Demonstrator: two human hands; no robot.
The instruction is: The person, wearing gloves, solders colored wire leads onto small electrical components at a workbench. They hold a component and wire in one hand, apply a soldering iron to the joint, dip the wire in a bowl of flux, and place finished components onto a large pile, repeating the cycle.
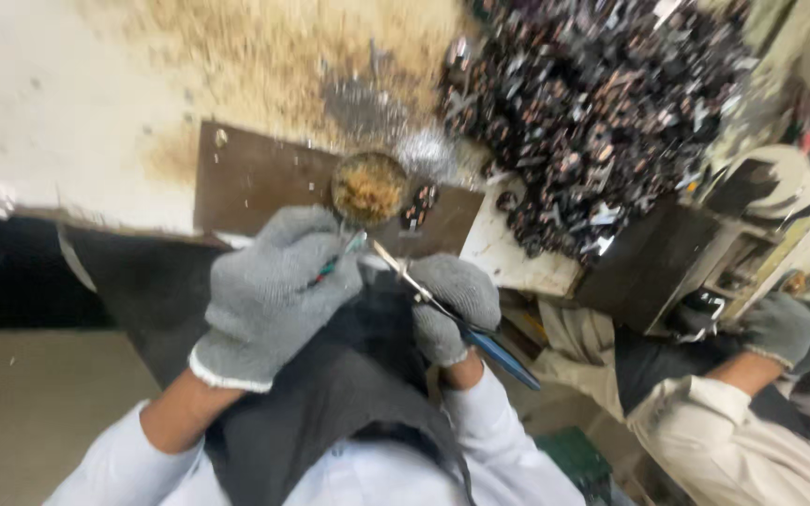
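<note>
Gripping blue-handled pliers [461, 328], right hand [452, 314] closed; left hand [274, 290] pinches a wire [335, 262].

Single head view, looking steeply down, close over workbench [67, 122] edge

We're in a workshop: grimy, stained desk [67, 103], a big heap of small dark metal parts [602, 103], a gloved co-worker [780, 328] alongside.
</note>
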